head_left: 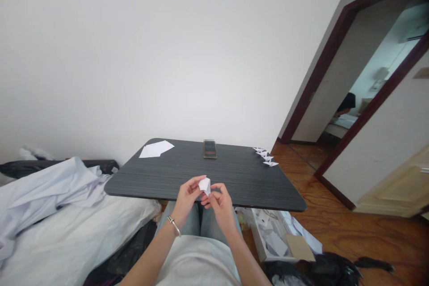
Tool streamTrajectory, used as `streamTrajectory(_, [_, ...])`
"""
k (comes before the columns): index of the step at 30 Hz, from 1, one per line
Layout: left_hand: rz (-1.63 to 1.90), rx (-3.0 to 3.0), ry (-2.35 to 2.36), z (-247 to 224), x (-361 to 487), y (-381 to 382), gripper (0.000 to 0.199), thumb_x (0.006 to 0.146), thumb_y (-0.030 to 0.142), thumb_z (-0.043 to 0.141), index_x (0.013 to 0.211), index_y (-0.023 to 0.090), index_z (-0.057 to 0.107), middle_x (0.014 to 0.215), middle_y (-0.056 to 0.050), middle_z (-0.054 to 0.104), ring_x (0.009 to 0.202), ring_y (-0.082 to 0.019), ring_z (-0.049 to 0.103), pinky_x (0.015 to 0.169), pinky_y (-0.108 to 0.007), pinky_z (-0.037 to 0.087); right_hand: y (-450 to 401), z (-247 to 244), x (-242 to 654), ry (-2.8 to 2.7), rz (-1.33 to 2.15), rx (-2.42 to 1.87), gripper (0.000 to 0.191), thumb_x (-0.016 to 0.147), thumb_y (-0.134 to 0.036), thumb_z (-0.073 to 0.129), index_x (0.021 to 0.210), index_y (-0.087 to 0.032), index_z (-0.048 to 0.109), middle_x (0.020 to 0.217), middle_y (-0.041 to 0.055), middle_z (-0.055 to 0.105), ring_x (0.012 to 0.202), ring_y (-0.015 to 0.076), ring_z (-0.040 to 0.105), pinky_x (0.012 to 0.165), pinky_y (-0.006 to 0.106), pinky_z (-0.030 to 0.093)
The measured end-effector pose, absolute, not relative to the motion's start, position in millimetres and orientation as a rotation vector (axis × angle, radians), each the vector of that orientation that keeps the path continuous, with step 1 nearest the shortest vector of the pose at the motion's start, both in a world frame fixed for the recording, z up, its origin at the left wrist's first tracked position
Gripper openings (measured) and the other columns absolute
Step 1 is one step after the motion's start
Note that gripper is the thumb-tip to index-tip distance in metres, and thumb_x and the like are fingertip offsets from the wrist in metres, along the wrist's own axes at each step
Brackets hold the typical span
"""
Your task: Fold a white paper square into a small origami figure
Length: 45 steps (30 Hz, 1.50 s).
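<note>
the fingers (193,183) of the left hand (187,201) and right hand (219,209) pinch a folded white paper piece (204,185) over the near edge of the dark tabletop (268,196). a slack pinch could drop it past that edge onto the jeans (209,219); open room lies mid-tabletop, short of the folded paper row (264,156) at the right corner.

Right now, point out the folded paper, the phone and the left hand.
folded paper (204,185): head view, top fold.
phone (210,149): head view, middle of screen.
left hand (187,197): head view, back of hand.
</note>
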<state>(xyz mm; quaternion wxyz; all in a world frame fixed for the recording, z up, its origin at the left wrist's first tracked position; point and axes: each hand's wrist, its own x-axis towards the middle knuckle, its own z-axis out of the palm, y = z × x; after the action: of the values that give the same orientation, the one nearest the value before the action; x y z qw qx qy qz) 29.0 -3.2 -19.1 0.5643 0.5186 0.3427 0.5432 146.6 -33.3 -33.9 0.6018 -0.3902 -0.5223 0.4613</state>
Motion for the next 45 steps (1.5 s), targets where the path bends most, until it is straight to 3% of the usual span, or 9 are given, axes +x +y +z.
streamTrajectory(11, [1.257, 1.390, 0.890, -18, 29, -2, 0.034, 0.070, 0.023, 0.057, 0.102, 0.012, 0.059, 0.091, -0.010, 0.065, 0.069, -0.015, 0.059, 0.056, -0.022, 0.046, -27, -38, 154, -1.271, 0.938, -1.043, 0.015, 0.079, -0.031, 0.048, 0.085, -0.018, 0.045, 0.054, -0.0026, 0.059, 0.042, 0.0105, 0.053, 0.042, 0.020, 0.042])
streamTrajectory(18, [1.250, 1.596, 0.965, -19, 30, -4, 0.032, 0.071, 0.017, 0.053, 0.101, 0.014, 0.062, 0.095, -0.009, 0.065, 0.078, -0.017, 0.059, 0.070, -0.027, 0.047, -28, -34, 161, -1.369, 0.576, -1.102, 0.015, 0.075, -0.020, 0.051, 0.088, -0.018, 0.057, 0.072, 0.0022, 0.056, 0.059, 0.0130, 0.053, 0.046, 0.020, 0.042])
streamTrajectory(30, [1.091, 1.875, 1.087, -23, 29, -8, 0.040, 0.065, 0.006, 0.046, 0.099, 0.019, 0.064, 0.080, -0.003, 0.067, 0.057, -0.013, 0.052, 0.055, -0.022, 0.040, -31, -29, 166, -1.460, 0.445, -1.017, 0.018, 0.078, -0.014, 0.046, 0.075, -0.020, 0.063, 0.077, 0.0037, 0.053, 0.070, 0.0157, 0.052, 0.054, 0.024, 0.042])
streamTrajectory(40, [1.154, 1.428, 0.946, -12, 33, -13, 0.035, 0.074, 0.030, 0.050, 0.105, 0.015, 0.055, 0.088, -0.006, 0.060, 0.067, -0.015, 0.058, 0.048, -0.023, 0.049, -28, -34, 166, -1.269, 0.640, -1.057, 0.009, 0.078, -0.024, 0.050, 0.076, -0.018, 0.056, 0.069, 0.0019, 0.057, 0.061, 0.0150, 0.056, 0.050, 0.023, 0.046])
streamTrajectory(45, [1.172, 1.427, 0.924, -6, 34, -16, 0.032, 0.075, 0.035, 0.051, 0.098, 0.013, 0.057, 0.079, -0.005, 0.059, 0.065, -0.014, 0.056, 0.046, -0.019, 0.047, -27, -37, 162, -1.244, 0.699, -1.040, 0.010, 0.077, -0.027, 0.052, 0.075, -0.017, 0.055, 0.066, 0.0017, 0.059, 0.058, 0.0147, 0.058, 0.053, 0.024, 0.048])
